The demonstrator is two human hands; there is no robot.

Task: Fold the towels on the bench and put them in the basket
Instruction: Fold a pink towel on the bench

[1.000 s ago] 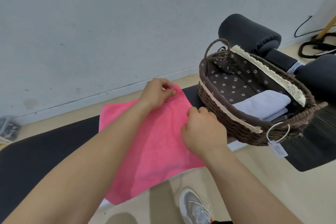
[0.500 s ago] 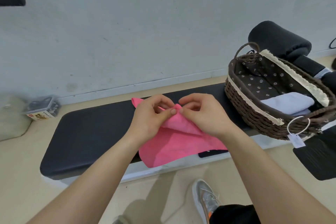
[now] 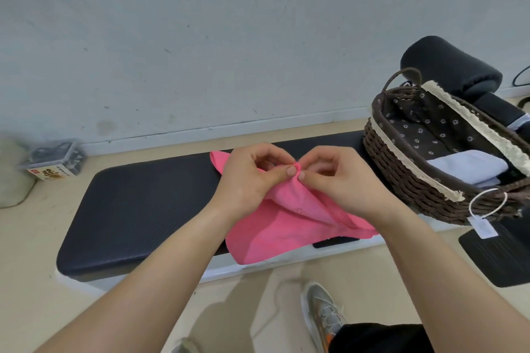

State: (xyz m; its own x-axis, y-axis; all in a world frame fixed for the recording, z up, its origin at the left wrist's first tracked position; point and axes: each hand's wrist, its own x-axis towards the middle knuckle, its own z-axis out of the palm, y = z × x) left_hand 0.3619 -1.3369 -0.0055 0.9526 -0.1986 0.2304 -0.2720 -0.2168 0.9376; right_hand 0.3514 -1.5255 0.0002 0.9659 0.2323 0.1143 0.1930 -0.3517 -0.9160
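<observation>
Towel folding is under way: the pink towel lies on the black bench, toward its right end, and its near edge hangs over the front of the seat toward the floor. We pinch one raised corner with both hands at once. Our left hand grips it between thumb and forefinger, the other fingers curled. Our right hand pinches the same spot from the other side, its thumb tip almost touching the left one. The wicker basket stands on the bench just to the right, apart from the pink towel, with a pale folded towel inside.

We judge the main risk to be a crooked fold. Both grips sit on one small point and the rest of the cloth is loose, so a pull may bunch it instead of laying edge on edge. The overhang is the second worry: if we let go or tug toward ourselves, its weight could drag the cloth off the seat. A wide sweep of our right arm could also nudge the basket.
</observation>
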